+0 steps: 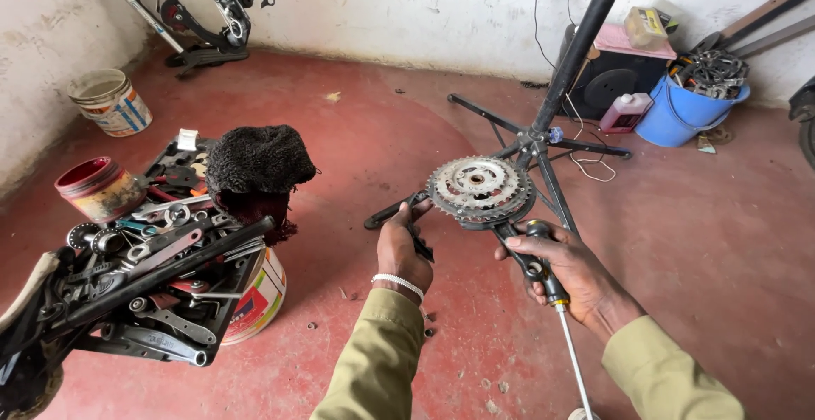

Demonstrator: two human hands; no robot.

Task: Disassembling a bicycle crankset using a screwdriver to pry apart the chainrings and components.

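Holding a screwdriver [556,301] by its black handle, the right hand [570,269] has its fingers closed around it, and the shaft points down toward the red floor [696,242]. The left hand [401,250] grips the black crank arm [392,211] with closed fingers. Between both hands, slightly above, is the rusty triple chainring crankset [480,189]. At left, a tool tray [161,250] rests on a paint bucket [259,297]. Farther back stand a black repair stand [543,131] and a blue bucket [679,114].
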